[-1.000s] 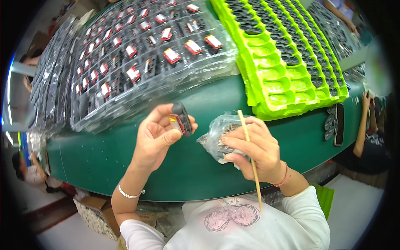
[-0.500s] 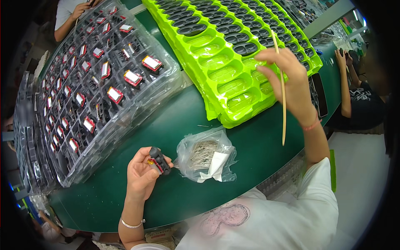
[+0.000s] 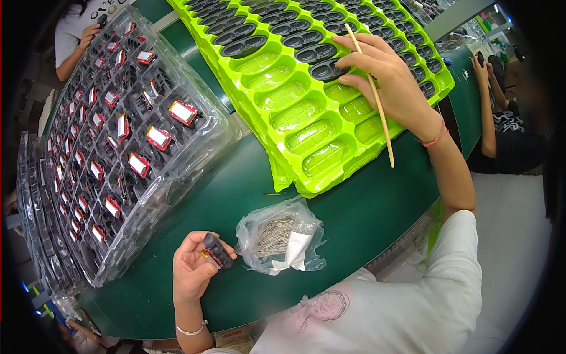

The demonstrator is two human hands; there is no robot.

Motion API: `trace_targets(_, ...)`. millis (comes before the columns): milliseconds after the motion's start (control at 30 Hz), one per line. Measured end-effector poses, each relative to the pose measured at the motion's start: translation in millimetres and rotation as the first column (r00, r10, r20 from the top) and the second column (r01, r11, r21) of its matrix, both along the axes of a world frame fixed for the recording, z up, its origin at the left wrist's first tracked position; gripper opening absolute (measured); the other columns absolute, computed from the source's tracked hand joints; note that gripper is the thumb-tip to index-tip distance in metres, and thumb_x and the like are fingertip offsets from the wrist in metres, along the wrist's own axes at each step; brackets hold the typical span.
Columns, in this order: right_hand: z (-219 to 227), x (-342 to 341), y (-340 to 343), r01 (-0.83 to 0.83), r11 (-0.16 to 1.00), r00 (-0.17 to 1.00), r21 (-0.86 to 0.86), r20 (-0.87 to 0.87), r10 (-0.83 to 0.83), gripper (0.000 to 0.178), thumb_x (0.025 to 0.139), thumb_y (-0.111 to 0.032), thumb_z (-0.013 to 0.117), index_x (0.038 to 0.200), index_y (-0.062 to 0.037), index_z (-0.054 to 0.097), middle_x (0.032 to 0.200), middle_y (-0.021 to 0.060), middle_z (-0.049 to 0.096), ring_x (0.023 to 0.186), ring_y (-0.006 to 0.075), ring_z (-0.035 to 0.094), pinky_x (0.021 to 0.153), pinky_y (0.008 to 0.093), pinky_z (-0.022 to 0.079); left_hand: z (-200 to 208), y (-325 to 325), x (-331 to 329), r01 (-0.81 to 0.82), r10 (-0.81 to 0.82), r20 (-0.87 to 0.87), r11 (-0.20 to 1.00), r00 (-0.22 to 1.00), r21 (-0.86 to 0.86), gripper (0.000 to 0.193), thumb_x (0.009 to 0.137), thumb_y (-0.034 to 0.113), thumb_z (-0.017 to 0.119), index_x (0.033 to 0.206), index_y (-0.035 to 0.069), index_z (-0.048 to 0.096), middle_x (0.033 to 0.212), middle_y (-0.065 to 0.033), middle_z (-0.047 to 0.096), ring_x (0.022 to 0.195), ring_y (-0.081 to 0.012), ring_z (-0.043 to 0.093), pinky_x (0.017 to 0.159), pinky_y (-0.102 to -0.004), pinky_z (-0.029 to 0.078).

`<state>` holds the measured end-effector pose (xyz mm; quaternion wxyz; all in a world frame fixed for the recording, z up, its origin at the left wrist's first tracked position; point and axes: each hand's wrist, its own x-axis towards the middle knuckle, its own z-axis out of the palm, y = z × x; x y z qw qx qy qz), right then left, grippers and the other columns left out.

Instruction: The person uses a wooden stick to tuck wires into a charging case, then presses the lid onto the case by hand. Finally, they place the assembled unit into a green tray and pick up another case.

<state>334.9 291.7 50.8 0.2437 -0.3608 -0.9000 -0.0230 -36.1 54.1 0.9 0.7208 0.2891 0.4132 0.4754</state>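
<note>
In my left hand (image 3: 193, 268), a small black device (image 3: 217, 250) with red and yellow parts showing is pinched between thumb and fingers above the table. My right hand (image 3: 392, 82) is over the bright green tray (image 3: 321, 183), with a thin wooden stick (image 3: 377, 100) held across the fingers. Its thumb and fingertips are at a black oval shell (image 3: 326, 70) in one pocket; whether they grip it I cannot tell. Beside my left hand lies an open plastic bag (image 3: 247, 236) with many thin wires (image 3: 274, 236) and a white paper piece (image 3: 296, 248).
A stack of clear trays (image 3: 171, 177) stands at left, holding black parts and red pieces with white tops (image 3: 158, 137). Black shells fill the green tray's far rows. The green table (image 3: 365, 224) curves along my front. People's hands (image 3: 89, 36) show at far left and right.
My right hand has reached leftward to the black shell at the edge of the filled pockets, taking the stick along. My left hand keeps its device. The whole view has shifted slightly.
</note>
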Motion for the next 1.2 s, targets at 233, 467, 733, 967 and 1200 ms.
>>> trace_targets(233, -3.0, -0.1, 4.5, -0.029, 0.999, 1.0, 0.02, -0.007, 0.029, 0.018, 0.08, -0.011, 0.072, 0.093, -0.0012, 0.064, 0.118, 0.0127, 0.065, 0.118, 0.0332, 0.054, 0.097, 0.0422, 0.047, 0.2, 3.7, 0.6, 0.029, -0.029, 0.005, 1.0, 1.0, -0.009, 0.055, 0.078, 0.018, 0.081, 0.119, -0.005, 0.051, 0.1, -0.0198, 0.065, 0.092, -0.0282, 0.066, 0.087, -0.0402, 0.053)
trace_targets(467, 14.8, -10.1, -20.1, -0.052, 0.98, 0.994, 0.192, -0.082, 0.069, 0.016, 0.078, -0.006, 0.073, 0.09, -0.0022, 0.063, 0.109, 0.0108, 0.068, 0.1, 0.0296, 0.064, 0.084, 0.0374, 0.053, 1.6, 0.6, 0.3, 0.038, -0.038, 0.0, 0.999, 0.999, 0.005, 0.057, 0.079, 0.018, 0.081, 0.121, -0.005, 0.05, 0.101, -0.0201, 0.065, 0.094, -0.0281, 0.066, 0.088, -0.0401, 0.052)
trace_targets(733, 32.8, -51.4, -95.8, -0.28, 0.951, 0.864, -0.131, -0.467, 0.19, 0.029, 0.072, 0.0, 0.079, 0.097, -0.0022, 0.065, 0.102, 0.0138, 0.069, 0.088, 0.0278, 0.067, 0.076, 0.0334, 0.054, 5.5, 2.7, 5.6, 0.02, -0.02, -0.024, 1.0, 1.0, -0.016, 0.064, 0.083, 0.019, 0.077, 0.132, -0.006, 0.045, 0.106, -0.02, 0.064, 0.097, -0.0254, 0.065, 0.092, -0.0374, 0.051)
trace_targets(967, 11.9, -88.5, -133.9, -0.449, 0.871, 0.731, -0.2, -0.643, 0.229, 0.039, 0.07, -0.001, 0.081, 0.105, -0.0003, 0.063, 0.101, 0.0159, 0.069, 0.089, 0.0284, 0.066, 0.077, 0.0332, 0.053, 10.3, -14.6, 8.7, -0.207, 0.227, -0.115, 0.965, 0.967, 0.164, 0.062, 0.081, 0.022, 0.079, 0.129, -0.002, 0.048, 0.109, -0.0194, 0.064, 0.097, -0.0259, 0.065, 0.091, -0.0377, 0.051)
trace_targets(1200, -1.6, -118.7, -156.6, -0.533, 0.816, 0.736, -0.224, -0.598, 0.317, 0.045, 0.071, -0.003, 0.081, 0.111, 0.0007, 0.063, 0.103, 0.0156, 0.069, 0.091, 0.0294, 0.066, 0.078, 0.0345, 0.054, 38.0, -35.3, 2.6, -0.253, 0.374, -0.168, 0.835, 0.912, 0.489, 0.071, 0.079, 0.028, 0.082, 0.129, -0.005, 0.045, 0.108, -0.0233, 0.064, 0.092, -0.0249, 0.067, 0.083, -0.0361, 0.056)
